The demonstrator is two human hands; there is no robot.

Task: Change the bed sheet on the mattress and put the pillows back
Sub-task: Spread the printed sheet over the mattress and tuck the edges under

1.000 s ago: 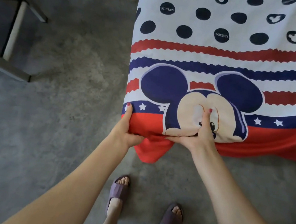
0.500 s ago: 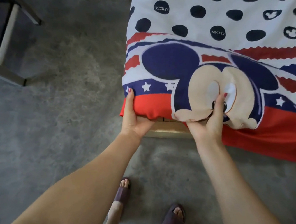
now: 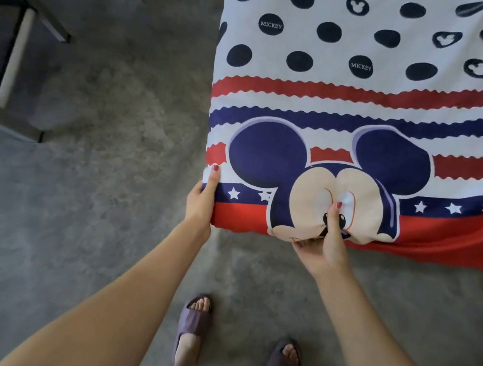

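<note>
Off to the left of her hands stands a dark metal frame with one pale leg, on the grey concrete floor. Her left hand grips the near left corner of the bed sheet, thumb laid along the corner edge on top, red nail showing, the other fingers hidden under the fabric. The sheet is stretched over the mattress and runs up and to the right from that grip: white with navy dots, some lettered MICKEY, then wavy red and navy stripes, a navy band of white stars, and a red border along the near edge. Between the two grips sits a big cartoon mouse head with navy ears. Her right hand holds the near edge at the mouse's face, thumb pressed on the print, fingers curled underneath. Below the hands, her feet wear purple slippers.
</note>
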